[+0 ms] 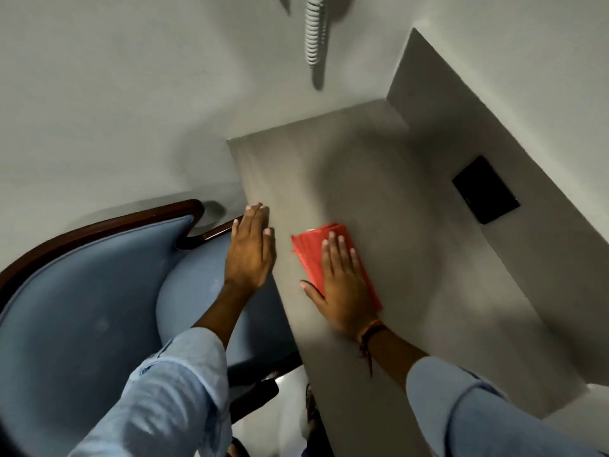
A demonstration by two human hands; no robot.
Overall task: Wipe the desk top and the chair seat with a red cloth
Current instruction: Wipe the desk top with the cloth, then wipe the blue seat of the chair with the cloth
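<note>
The right hand lies flat, fingers spread, pressing the folded red cloth onto the grey worktop. The left hand, open, rests at the worktop's edge beside the blue chair seat. Soft, light cloth likely bunches; palm pressure on its middle suits best.

Furnished room, likely home or hotel, suggested by plain grey desk top, blue upholstered chair, white walls, coiled phone cord
</note>
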